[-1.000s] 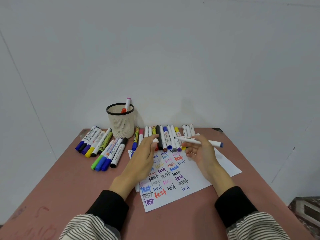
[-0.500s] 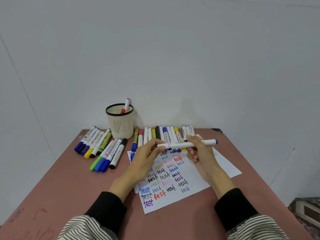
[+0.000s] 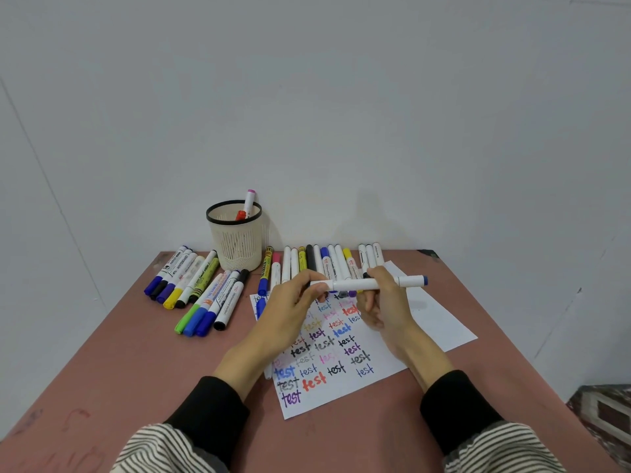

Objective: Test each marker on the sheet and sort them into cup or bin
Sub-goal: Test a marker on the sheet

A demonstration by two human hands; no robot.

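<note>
Fingers of the left hand (image 3: 290,312) pinch the 9 o'clock end of the white marker with a blue end cap (image 3: 370,284), its long axis running 9-to-3 above the scribbled white sheet (image 3: 440,322), while the right hand (image 3: 386,302) grips its middle, so the cap should pull off toward 9 o'clock.

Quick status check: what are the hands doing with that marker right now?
Both hands on the white marker: left hand pinches its cap end, right hand grips the barrel. Held level above the test sheet. Nothing in the way.
</note>
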